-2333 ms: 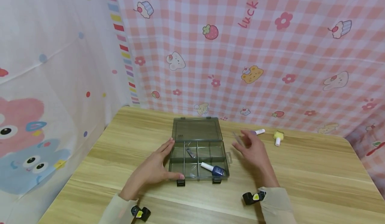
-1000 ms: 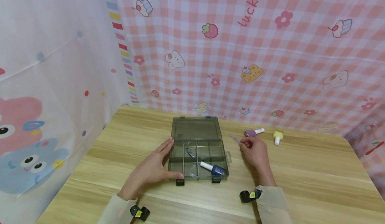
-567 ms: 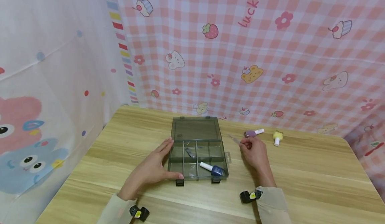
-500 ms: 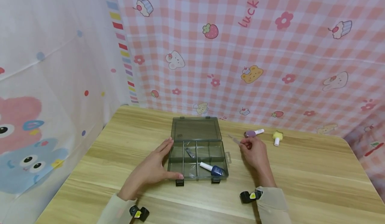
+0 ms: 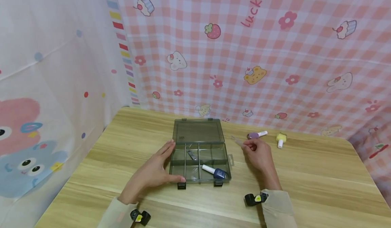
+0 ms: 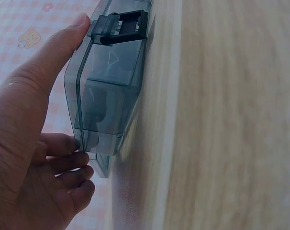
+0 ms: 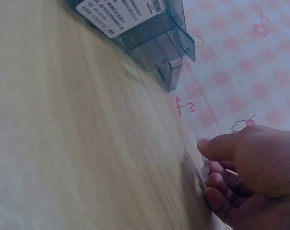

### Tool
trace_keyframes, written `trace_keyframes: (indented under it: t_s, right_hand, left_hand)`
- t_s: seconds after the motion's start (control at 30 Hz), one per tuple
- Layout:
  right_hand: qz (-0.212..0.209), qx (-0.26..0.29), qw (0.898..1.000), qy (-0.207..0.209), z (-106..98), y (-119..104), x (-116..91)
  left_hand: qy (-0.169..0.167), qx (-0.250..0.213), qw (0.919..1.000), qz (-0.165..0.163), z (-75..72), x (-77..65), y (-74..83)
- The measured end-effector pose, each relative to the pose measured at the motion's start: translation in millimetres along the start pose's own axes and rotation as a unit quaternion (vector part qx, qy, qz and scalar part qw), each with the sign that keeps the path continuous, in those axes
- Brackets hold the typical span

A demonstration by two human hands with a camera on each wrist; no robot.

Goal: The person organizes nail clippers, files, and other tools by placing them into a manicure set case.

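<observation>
A see-through grey compartment box (image 5: 192,172) lies on the table with its lid (image 5: 198,131) folded back. My left hand (image 5: 152,172) holds its left side, thumb on the front rim near a black latch and fingertips at the side wall. Inside lie a nail clipper (image 5: 192,155) and a dark blue nail polish bottle (image 5: 219,173) with a white cap. To the right of the box, my right hand (image 5: 259,153) pinches a thin, pale, see-through slender tool (image 5: 237,141) between thumb and fingers, low over the table; its exact kind I cannot tell.
Behind the right hand lie a purple nail polish bottle (image 5: 253,136) and a yellow nail polish bottle (image 5: 280,138), both white-capped. A hanging tab (image 5: 231,160) sticks out from the box's right side. A pink checked cloth (image 5: 232,51) hangs behind the table (image 5: 320,187).
Over the first second or so, my right hand drew a little back to the right with the slender tool, and its fingers closed in, uncovering the purple bottle. The left hand stays on the box.
</observation>
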State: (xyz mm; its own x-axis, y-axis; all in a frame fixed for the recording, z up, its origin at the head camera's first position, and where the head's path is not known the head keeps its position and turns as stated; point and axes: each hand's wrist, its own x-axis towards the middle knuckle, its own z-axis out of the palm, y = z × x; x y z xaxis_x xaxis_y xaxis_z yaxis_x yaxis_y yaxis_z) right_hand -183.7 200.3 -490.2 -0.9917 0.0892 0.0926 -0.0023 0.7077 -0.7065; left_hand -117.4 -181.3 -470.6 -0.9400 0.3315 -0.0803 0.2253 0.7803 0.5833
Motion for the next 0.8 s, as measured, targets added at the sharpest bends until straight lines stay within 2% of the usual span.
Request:
trace_keyframes:
  t_s: [0.43, 0.8]
  right_hand:
    - [-0.004, 0.013, 1.0, -0.015, -2, -4, 0]
    - [-0.085, 0.032, 0.996, -0.025, 0, -27, -5]
  left_hand:
    - [0.002, 0.012, 0.9999, 0.006, 1.0, 0.4, -1.5]
    - [0.0, 0.013, 0.9999, 0.002, 1.1, 0.7, -2.4]
